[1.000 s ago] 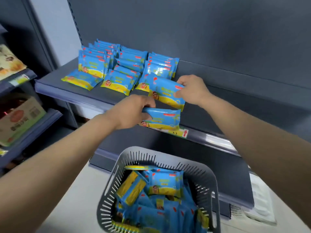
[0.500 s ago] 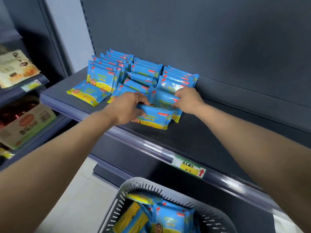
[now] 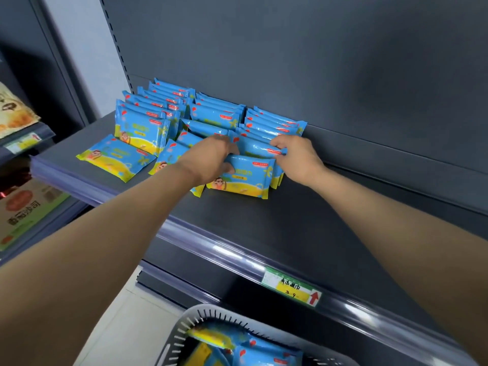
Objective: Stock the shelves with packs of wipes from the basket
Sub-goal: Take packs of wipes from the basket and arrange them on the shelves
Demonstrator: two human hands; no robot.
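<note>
The dark shelf (image 3: 277,223) carries rows of blue wipe packs (image 3: 216,118) at its back. Below sits the basket (image 3: 184,331), more packs inside. The left hand (image 3: 211,157) grips the front pack (image 3: 245,178) – standing on the shelf – while the right hand (image 3: 298,157) pinches the pack behind (image 3: 257,147).

We see glossy plastic-film packs of wipes (image 3: 239,178), a matt dark shelf (image 3: 290,220) with shiny clear edge strip (image 3: 211,247), and a slotted plastic basket (image 3: 182,336).

Shelf-edge price tag (image 3: 291,288) with red arrow, handwritten Chinese characters, digits unclear
</note>
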